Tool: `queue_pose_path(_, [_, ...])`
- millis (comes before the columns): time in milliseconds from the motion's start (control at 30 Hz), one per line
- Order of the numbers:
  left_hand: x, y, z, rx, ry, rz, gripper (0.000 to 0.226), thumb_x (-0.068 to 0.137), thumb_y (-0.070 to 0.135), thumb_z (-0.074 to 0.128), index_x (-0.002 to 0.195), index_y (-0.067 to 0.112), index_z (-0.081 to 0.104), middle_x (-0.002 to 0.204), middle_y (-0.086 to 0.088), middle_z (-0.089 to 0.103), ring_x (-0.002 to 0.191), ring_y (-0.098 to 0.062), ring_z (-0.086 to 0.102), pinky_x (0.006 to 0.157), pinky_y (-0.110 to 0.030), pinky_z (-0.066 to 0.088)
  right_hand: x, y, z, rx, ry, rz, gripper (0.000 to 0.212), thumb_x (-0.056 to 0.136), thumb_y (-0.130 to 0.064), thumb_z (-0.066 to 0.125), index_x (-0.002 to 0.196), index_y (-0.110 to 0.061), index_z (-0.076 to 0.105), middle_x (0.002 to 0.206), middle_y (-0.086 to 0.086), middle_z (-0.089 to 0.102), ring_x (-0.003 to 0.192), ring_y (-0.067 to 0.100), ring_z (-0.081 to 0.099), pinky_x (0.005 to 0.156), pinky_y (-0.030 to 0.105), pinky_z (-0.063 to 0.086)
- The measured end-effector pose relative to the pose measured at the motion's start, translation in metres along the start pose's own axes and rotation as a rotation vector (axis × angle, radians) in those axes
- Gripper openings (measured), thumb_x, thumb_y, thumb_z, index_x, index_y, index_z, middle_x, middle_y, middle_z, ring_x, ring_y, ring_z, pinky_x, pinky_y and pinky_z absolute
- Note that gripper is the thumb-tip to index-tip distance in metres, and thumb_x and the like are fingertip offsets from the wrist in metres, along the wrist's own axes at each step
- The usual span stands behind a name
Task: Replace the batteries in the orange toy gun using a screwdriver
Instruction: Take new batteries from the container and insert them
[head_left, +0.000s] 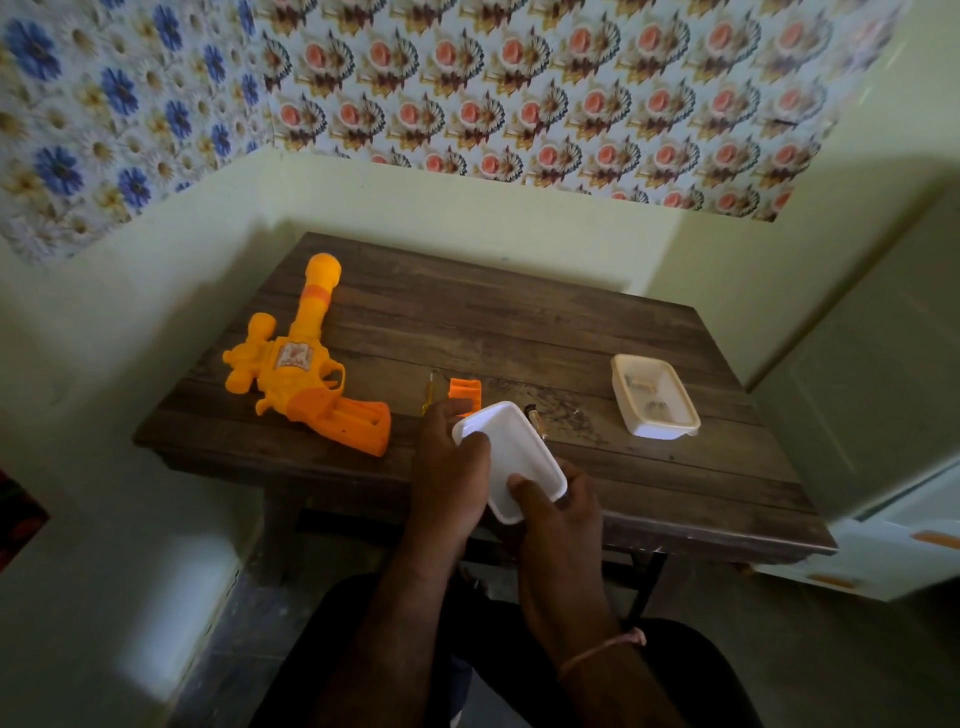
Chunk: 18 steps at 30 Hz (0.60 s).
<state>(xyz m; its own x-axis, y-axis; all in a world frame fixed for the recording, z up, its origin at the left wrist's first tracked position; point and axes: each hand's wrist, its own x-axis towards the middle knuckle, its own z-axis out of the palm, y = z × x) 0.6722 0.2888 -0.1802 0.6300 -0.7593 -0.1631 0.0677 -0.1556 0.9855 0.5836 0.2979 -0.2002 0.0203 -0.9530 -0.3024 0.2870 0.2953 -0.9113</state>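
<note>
The orange toy gun (301, 364) lies at the table's left, its grip compartment open and facing up. Its orange battery cover (466, 392) rests beside a thin yellow screwdriver (430, 395) in the middle. My left hand (449, 467) and my right hand (558, 512) together grip a white plastic lid (511, 460) above the table's front edge. A battery (536, 419) lies just behind the lid. At the right sits an open white container (655, 396) with batteries inside.
The dark wooden table (519, 322) stands in a corner of pale walls with floral wallpaper above. A white cabinet (883, 551) is at the right. My knees are below the front edge.
</note>
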Motion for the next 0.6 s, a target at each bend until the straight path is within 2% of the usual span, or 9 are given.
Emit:
queue_pose_path(67, [0.000, -0.001, 0.000, -0.181, 0.015, -0.106, 0.037, 0.087, 0.011, 0.058, 0.119, 0.031, 0.054, 0.111, 0.002, 0.056, 0.092, -0.016, 0.057, 0.072, -0.035, 0.053, 0.003, 0.004, 0.003, -0.045, 0.064, -0.040, 0.040, 0.075, 0.000, 0.066, 0.109, -0.016, 0.054, 0.108, 0.016, 0.063, 0.096, 0.032, 0.065, 0.066, 0.037, 0.057])
queue_pose_path(133, [-0.001, -0.005, -0.002, -0.388, -0.042, -0.233, 0.032, 0.087, 0.020, 0.065, 0.118, 0.026, 0.059, 0.113, -0.006, 0.062, 0.099, -0.027, 0.061, 0.084, -0.046, 0.055, 0.003, 0.004, 0.009, -0.048, 0.109, -0.054, 0.040, 0.073, 0.002, 0.063, 0.108, -0.014, 0.053, 0.107, 0.017, 0.061, 0.095, 0.032, 0.064, 0.068, 0.040, 0.058])
queue_pose_path(200, [-0.005, -0.009, -0.004, -0.470, -0.155, -0.358, 0.026, 0.086, 0.029, 0.066, 0.112, 0.026, 0.063, 0.111, -0.011, 0.066, 0.100, -0.031, 0.063, 0.083, -0.049, 0.055, 0.003, 0.002, 0.015, -0.066, 0.120, -0.046, 0.040, 0.076, 0.003, 0.063, 0.109, -0.015, 0.050, 0.106, 0.012, 0.060, 0.095, 0.028, 0.064, 0.073, 0.043, 0.059])
queue_pose_path(300, [-0.006, -0.014, -0.007, -0.561, -0.207, -0.470, 0.026, 0.086, 0.023, 0.065, 0.110, 0.025, 0.056, 0.108, -0.011, 0.062, 0.100, -0.031, 0.059, 0.075, -0.044, 0.051, 0.004, 0.000, 0.022, -0.166, 0.093, -0.058, 0.033, 0.082, -0.009, 0.067, 0.107, -0.021, 0.048, 0.108, 0.004, 0.059, 0.097, 0.021, 0.063, 0.078, 0.044, 0.059])
queue_pose_path(367, [-0.001, -0.015, -0.011, -0.665, -0.188, -0.485, 0.038, 0.085, 0.019, 0.064, 0.121, 0.021, 0.052, 0.111, -0.015, 0.061, 0.103, -0.035, 0.058, 0.077, -0.047, 0.051, 0.005, -0.003, 0.024, -0.218, 0.065, -0.083, 0.020, 0.087, -0.028, 0.065, 0.102, -0.021, 0.054, 0.105, 0.003, 0.064, 0.093, 0.019, 0.066, 0.076, 0.042, 0.060])
queue_pose_path(433, [0.005, -0.012, -0.018, -0.746, -0.187, -0.459, 0.036, 0.086, 0.021, 0.064, 0.121, 0.019, 0.055, 0.112, -0.018, 0.062, 0.105, -0.037, 0.059, 0.081, -0.050, 0.052, 0.006, -0.008, 0.021, -0.277, 0.062, -0.171, 0.024, 0.091, -0.043, 0.055, 0.099, -0.020, 0.060, 0.097, 0.001, 0.067, 0.087, 0.014, 0.068, 0.069, 0.033, 0.059])
queue_pose_path(500, [0.011, -0.010, -0.024, -0.809, -0.190, -0.438, 0.036, 0.086, 0.027, 0.065, 0.120, 0.018, 0.058, 0.108, -0.017, 0.065, 0.099, -0.036, 0.064, 0.085, -0.053, 0.053, 0.016, -0.016, 0.015, -0.381, 0.110, -0.300, 0.022, 0.095, -0.039, 0.051, 0.095, -0.019, 0.061, 0.089, -0.003, 0.066, 0.081, 0.009, 0.063, 0.061, 0.017, 0.050])
queue_pose_path(533, [0.014, -0.011, -0.027, -0.835, -0.198, -0.426, 0.035, 0.087, 0.029, 0.066, 0.120, 0.018, 0.059, 0.105, -0.016, 0.066, 0.092, -0.034, 0.067, 0.083, -0.052, 0.054, 0.027, -0.020, 0.010, -0.483, 0.130, -0.356, 0.017, 0.095, -0.033, 0.053, 0.094, -0.019, 0.062, 0.089, -0.004, 0.065, 0.081, 0.008, 0.061, 0.059, 0.014, 0.045])
queue_pose_path(600, [0.019, -0.013, -0.030, -0.868, -0.209, -0.418, 0.034, 0.088, 0.033, 0.066, 0.119, 0.019, 0.061, 0.099, -0.015, 0.068, 0.084, -0.032, 0.069, 0.077, -0.049, 0.056, 0.054, -0.025, 0.005, -0.743, 0.144, -0.387, 0.011, 0.090, -0.031, 0.059, 0.099, -0.024, 0.060, 0.101, -0.002, 0.064, 0.089, 0.010, 0.060, 0.068, 0.021, 0.049])
